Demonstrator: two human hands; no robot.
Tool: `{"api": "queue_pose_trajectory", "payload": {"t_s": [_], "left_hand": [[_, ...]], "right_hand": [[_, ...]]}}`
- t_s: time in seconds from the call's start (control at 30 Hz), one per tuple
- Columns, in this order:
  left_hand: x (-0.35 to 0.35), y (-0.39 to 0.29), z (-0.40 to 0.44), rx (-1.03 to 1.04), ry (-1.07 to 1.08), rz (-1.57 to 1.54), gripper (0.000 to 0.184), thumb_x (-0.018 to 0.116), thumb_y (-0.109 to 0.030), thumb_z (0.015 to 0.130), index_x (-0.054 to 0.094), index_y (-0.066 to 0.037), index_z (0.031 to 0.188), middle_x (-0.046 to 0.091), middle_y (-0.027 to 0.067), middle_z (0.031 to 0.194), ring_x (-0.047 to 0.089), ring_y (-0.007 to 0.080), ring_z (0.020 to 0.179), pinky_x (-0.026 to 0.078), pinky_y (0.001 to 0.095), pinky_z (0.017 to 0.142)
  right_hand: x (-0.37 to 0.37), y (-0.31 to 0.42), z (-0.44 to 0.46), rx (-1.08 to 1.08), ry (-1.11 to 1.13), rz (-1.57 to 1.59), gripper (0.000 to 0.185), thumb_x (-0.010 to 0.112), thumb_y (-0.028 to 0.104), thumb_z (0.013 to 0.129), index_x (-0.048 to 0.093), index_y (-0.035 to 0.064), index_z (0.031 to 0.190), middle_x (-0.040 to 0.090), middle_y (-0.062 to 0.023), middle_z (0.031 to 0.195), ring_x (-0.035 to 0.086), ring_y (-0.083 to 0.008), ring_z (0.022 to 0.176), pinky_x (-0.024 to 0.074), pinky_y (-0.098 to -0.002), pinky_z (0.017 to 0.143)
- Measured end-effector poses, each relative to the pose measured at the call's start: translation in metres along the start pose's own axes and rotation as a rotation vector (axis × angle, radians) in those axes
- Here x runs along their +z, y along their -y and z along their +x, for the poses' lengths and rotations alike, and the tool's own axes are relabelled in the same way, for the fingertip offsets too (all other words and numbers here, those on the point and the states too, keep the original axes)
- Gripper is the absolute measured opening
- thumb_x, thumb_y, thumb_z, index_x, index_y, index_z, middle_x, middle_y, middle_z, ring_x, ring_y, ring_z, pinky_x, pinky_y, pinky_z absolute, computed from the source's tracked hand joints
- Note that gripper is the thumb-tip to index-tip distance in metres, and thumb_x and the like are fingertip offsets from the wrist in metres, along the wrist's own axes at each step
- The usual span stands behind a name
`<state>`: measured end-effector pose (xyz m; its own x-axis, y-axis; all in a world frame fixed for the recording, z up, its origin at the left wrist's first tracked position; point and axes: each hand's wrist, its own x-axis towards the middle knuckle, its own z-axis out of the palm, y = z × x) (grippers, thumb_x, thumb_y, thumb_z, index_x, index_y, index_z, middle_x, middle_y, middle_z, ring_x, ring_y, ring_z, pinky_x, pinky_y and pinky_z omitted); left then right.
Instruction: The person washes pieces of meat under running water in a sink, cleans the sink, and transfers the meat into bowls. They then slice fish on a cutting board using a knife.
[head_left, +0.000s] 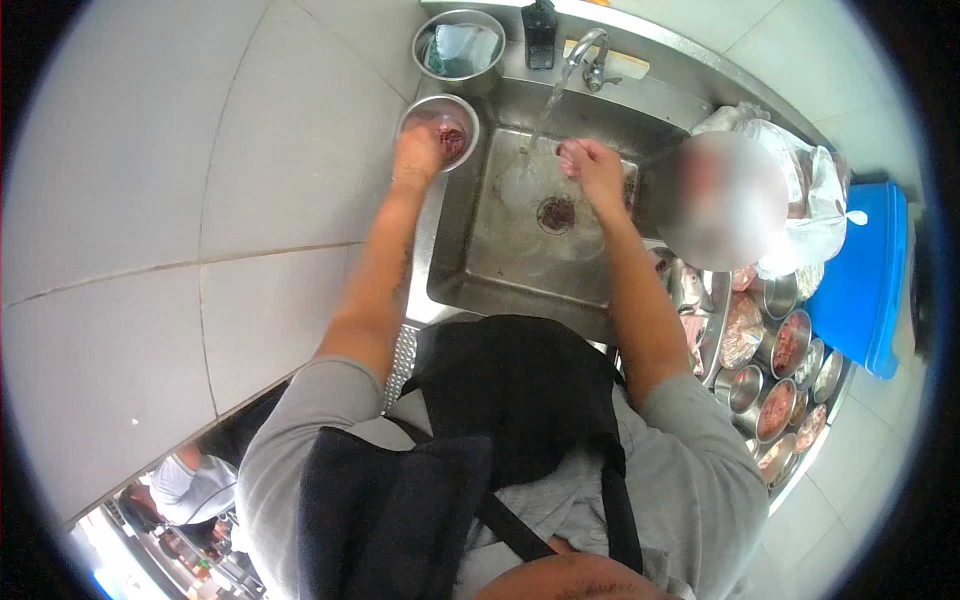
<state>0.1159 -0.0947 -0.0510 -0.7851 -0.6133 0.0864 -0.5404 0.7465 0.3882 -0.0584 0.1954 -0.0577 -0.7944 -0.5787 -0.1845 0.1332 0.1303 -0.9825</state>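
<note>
Kitchen, looks commercial rather than home. Evidence: deep stainless-steel sink [465, 250] set in a metal surface [660, 128], far-side faucet [590, 50] running. Steel bowl [476, 128] with dark red food [453, 142] at the sink's left edge, larger steel pot [468, 84] holding cloth just beyond it. Right side: many steel containers [742, 388] packed close together, several with raw, meat-like food [776, 410], plus plastic bags [815, 240] and a large blue plastic lid or bin [855, 285]. Large pale wall tiles [110, 170] left. Wearer has a black apron [520, 390]; another person [195, 490] near left. Quantity of prepped food suggests restaurant or similar; exact type can't tell.
</note>
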Motion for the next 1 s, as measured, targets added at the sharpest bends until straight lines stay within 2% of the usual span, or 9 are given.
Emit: {"api": "queue_pose_trajectory", "payload": {"t_s": [0.1, 0.17, 0.23, 0.33, 0.5, 0.57, 0.63, 0.73, 1.0], "left_hand": [[-0.007, 0.014, 0.009, 0.001, 0.174, 0.142, 0.023, 0.061, -0.02, 0.096, 0.075, -0.017, 0.113, 0.068, 0.0209, 0.116, 0.068, 0.0406, 0.103, 0.054, 0.0505, 0.093], [0.012, 0.034, 0.019, -0.018, 0.192, 0.164, 0.021, 0.062, -0.022, 0.096, 0.074, -0.011, 0.11, 0.067, 0.0221, 0.118, 0.068, 0.041, 0.103, 0.054, 0.0496, 0.095], [0.02, 0.041, 0.019, -0.029, 0.176, 0.2, 0.021, 0.064, -0.022, 0.095, 0.073, -0.006, 0.104, 0.067, 0.022, 0.12, 0.068, 0.0405, 0.103, 0.054, 0.0491, 0.094], [-0.003, 0.039, 0.01, 0.033, 0.091, 0.059, 0.019, 0.064, -0.019, 0.095, 0.071, -0.002, 0.101, 0.07, 0.0209, 0.114, 0.069, 0.0387, 0.098, 0.056, 0.0463, 0.087], [-0.049, 0.003, -0.014, -0.077, -0.012, -0.488, 0.016, 0.062, -0.016, 0.098, 0.069, -0.002, 0.104, 0.073, 0.0128, 0.095, 0.072, 0.0279, 0.089, 0.056, 0.0383, 0.078], [-0.056, -0.018, -0.014, -0.062, -0.015, -0.727, 0.017, 0.061, -0.016, 0.099, 0.068, -0.001, 0.106, 0.073, 0.0102, 0.089, 0.073, 0.0232, 0.084, 0.056, 0.0352, 0.075], [-0.069, -0.05, -0.009, -0.221, 0.287, -0.986, 0.016, 0.061, -0.014, 0.1, 0.068, 0.001, 0.105, 0.072, 0.0078, 0.083, 0.07, 0.0146, 0.072, 0.056, 0.0314, 0.068], [-0.066, -0.087, -0.005, -0.021, 0.253, -0.675, 0.018, 0.061, -0.015, 0.1, 0.069, -0.002, 0.107, 0.073, 0.0052, 0.086, 0.068, 0.0108, 0.07, 0.055, 0.0277, 0.067], [-0.027, -0.133, 0.019, 0.141, 0.374, -0.609, 0.016, 0.063, -0.015, 0.097, 0.069, -0.001, 0.104, 0.071, 0.006, 0.082, 0.067, 0.0122, 0.07, 0.054, 0.0297, 0.066]], "right_hand": [[0.047, 0.032, 0.009, -0.122, 0.077, 0.077, 0.026, 0.066, 0.024, 0.098, 0.074, -0.0001, 0.101, 0.072, -0.0031, 0.079, 0.064, -0.0077, 0.07, 0.0517, -0.0249, 0.065], [0.092, 0.059, 0.016, -0.08, 0.155, 0.161, 0.03, 0.068, 0.027, 0.096, 0.073, -0.0002, 0.108, 0.075, -0.0102, 0.089, 0.071, -0.0177, 0.08, 0.0555, -0.0314, 0.075], [0.125, 0.072, 0.023, -0.27, 0.099, -0.315, 0.033, 0.069, 0.027, 0.094, 0.072, 0.0018, 0.115, 0.075, -0.0176, 0.104, 0.072, -0.0315, 0.098, 0.0549, -0.0393, 0.089], [0.139, 0.067, 0.038, -0.329, -0.145, -0.426, 0.035, 0.067, 0.026, 0.093, 0.071, 0.0054, 0.12, 0.072, -0.019, 0.116, 0.067, -0.0376, 0.112, 0.051, -0.0437, 0.098], [0.121, 0.058, 0.038, -0.182, 0.081, -0.325, 0.032, 0.066, 0.022, 0.094, 0.071, 0.0132, 0.124, 0.072, -0.0146, 0.118, 0.069, -0.0319, 0.107, 0.0528, -0.0411, 0.093], [0.129, 0.069, 0.02, -0.456, 0.163, -0.197, 0.03, 0.065, 0.018, 0.095, 0.072, 0.0139, 0.123, 0.073, -0.0148, 0.114, 0.07, -0.0309, 0.103, 0.0535, -0.0392, 0.09], [0.129, 0.073, 0.018, -0.517, 0.124, -0.169, 0.027, 0.066, 0.016, 0.094, 0.074, 0.0128, 0.119, 0.074, -0.0149, 0.11, 0.07, -0.0313, 0.099, 0.0538, -0.0391, 0.087], [0.111, 0.066, 0.021, -0.584, 0.058, -0.357, 0.022, 0.069, 0.015, 0.093, 0.076, 0.0109, 0.113, 0.075, -0.0119, 0.101, 0.072, -0.029, 0.091, 0.0544, -0.0356, 0.079], [0.056, 0.056, 0.029, -0.503, -0.107, -0.509, 0.015, 0.071, 0.02, 0.087, 0.075, 0.0089, 0.097, 0.074, -0.0149, 0.09, 0.071, -0.0346, 0.081, 0.056, -0.0421, 0.074]]}}
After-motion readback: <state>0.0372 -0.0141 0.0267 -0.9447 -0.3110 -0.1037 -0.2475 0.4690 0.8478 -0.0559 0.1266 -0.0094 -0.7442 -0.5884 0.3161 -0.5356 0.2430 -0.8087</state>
